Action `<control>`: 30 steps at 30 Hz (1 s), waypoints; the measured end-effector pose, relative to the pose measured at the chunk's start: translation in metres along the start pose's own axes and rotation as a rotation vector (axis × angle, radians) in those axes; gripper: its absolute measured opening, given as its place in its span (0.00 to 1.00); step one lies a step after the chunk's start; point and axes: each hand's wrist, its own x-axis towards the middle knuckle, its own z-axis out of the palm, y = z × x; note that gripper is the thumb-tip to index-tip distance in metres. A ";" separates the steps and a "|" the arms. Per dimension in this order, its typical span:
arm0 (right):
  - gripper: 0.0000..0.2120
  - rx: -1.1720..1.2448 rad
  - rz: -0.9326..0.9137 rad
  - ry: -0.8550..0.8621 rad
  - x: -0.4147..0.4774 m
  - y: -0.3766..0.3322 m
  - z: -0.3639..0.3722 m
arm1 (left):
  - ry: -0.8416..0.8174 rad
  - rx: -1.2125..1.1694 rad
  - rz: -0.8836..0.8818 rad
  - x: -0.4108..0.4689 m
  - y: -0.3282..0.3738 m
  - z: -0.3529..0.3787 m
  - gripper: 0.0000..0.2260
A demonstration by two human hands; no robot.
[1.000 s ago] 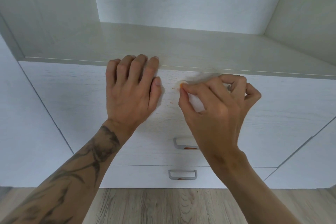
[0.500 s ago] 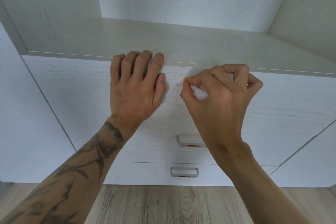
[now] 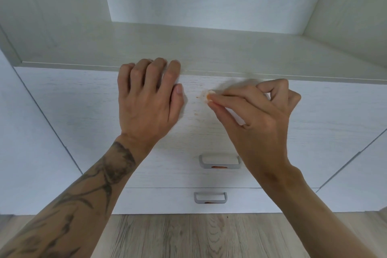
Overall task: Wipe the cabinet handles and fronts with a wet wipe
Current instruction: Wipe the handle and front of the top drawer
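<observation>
A white drawer front [image 3: 83, 111] fills the middle of the view. My left hand [image 3: 146, 102] lies flat against it near its top edge, fingers together. My right hand [image 3: 257, 115] pinches a small white wet wipe [image 3: 209, 95], stained orange at its tip, against the front beside faint orange specks [image 3: 197, 97]. The upper drawer's grey handle [image 3: 219, 162] carries an orange smear on its underside. A second grey handle [image 3: 210, 197] on the lower drawer also shows an orange mark.
An open white shelf niche [image 3: 209, 48] sits above the drawers. White cabinet panels [image 3: 31, 142] flank both sides. Wood-look floor [image 3: 199, 236] runs along the bottom.
My right hand has shifted down and to the left again, pressing the wipe's tip onto the orange specks after drawing back half a second ago. My left hand has stayed put.
</observation>
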 end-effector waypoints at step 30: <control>0.09 0.350 0.531 -0.067 -0.022 0.043 -0.045 | 0.013 -0.002 -0.016 0.000 0.002 -0.003 0.17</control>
